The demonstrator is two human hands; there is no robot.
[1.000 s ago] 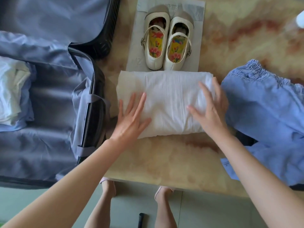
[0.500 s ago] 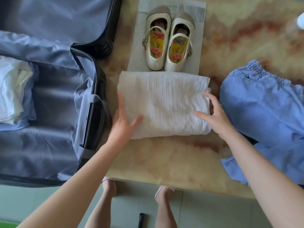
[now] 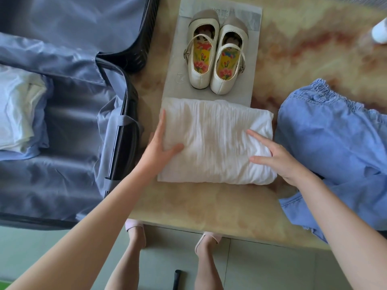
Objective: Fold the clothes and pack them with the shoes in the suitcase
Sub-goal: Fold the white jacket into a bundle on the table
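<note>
A folded white garment (image 3: 215, 139) lies on the marbled table (image 3: 209, 206), just in front of a pair of cream strap shoes (image 3: 215, 57). My left hand (image 3: 159, 147) grips its left edge, thumb on top and fingers along the side. Flat on the garment's right part rests my right hand (image 3: 278, 160), fingers spread. The open suitcase (image 3: 123, 130) with grey-blue lining is at the left, and folded white clothes (image 3: 16, 109) lie inside it. A blue denim garment (image 3: 335, 132) lies unfolded at the right.
The shoes stand on a grey sheet (image 3: 178, 59) at the back of the table. A white object (image 3: 380, 31) is at the far right edge. The table's front edge runs just above my feet (image 3: 136, 233).
My left hand slid from the top of the white garment to its left edge. My right hand moved off the right edge onto the top. The garment stayed in place.
</note>
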